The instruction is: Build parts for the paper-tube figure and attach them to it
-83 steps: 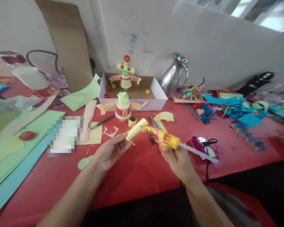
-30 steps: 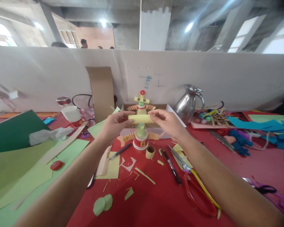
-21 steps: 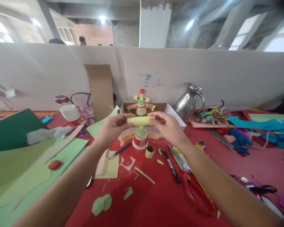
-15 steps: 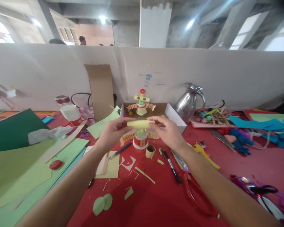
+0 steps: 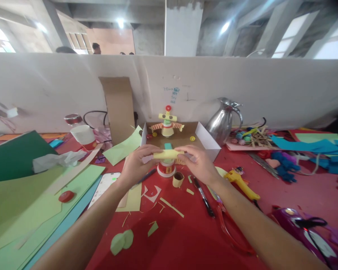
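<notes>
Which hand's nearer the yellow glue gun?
Right. The right hand, at the right end of the yellow paper roll, is just left of the yellow glue gun; the left hand, at the roll's other end, is farther left.

I can read nothing for certain: the blue handwriting (image 5: 174, 94) on the white wall (image 5: 228, 78) is blurred, the mark (image 5: 168, 170) on the red cup (image 5: 162, 168) too small.

The paper roll (image 5: 169, 154) is pale yellow — the tabletop (image 5: 163, 247) red.
</notes>
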Available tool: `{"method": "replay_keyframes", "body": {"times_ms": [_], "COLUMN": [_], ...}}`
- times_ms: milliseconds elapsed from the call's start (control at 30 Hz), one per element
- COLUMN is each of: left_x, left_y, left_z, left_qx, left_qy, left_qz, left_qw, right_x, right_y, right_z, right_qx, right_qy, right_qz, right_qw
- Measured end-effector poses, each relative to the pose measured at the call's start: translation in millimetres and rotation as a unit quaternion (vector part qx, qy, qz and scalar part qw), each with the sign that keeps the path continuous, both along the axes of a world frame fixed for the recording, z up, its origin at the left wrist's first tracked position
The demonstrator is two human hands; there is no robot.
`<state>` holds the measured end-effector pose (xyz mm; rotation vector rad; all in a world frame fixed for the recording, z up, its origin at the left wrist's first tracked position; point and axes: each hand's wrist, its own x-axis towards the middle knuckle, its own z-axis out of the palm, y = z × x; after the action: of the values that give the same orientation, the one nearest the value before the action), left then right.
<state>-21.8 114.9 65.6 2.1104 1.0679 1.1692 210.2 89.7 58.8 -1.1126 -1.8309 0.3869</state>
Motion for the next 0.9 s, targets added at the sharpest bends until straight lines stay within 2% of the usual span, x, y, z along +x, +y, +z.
{"method": "replay_keyframes", "body": {"times_ms": [167,267,367,633,767,900], "left_x": [-1,-1,1,4,6,8], "left_y": [4,4,2,-8,-10,-8], "left_z": [-12.6,-15.0,-9.6,20.2,23.3,17.8], "left_qx": [0.015,0.018,0.015,0.01,0.007,0.022], "left_qy": [0.029,0.024,0.015,0.009,0.007,0.02], "left_qz": [0.017,0.021,0.018,-0.008,-0.001,0.02], "left_qw": [0.999,0.999,1.0,1.0,1.0,0.999], "right_x": [2,2,2,2,1,-2], "right_y": [3,4,3,-1,-2,0], "right_z": [-6.4,-7.4,-4.1,17.9,20.2,13.6], "right_qx": [0.026,0.033,0.03,0.049,0.056,0.071], "right_qy": [-0.026,-0.034,-0.029,-0.003,-0.004,-0.021], "right_qz": [-0.004,-0.004,-0.005,0.009,0.013,0.015], "right_qw": [0.999,0.999,0.999,0.999,0.998,0.997]}}
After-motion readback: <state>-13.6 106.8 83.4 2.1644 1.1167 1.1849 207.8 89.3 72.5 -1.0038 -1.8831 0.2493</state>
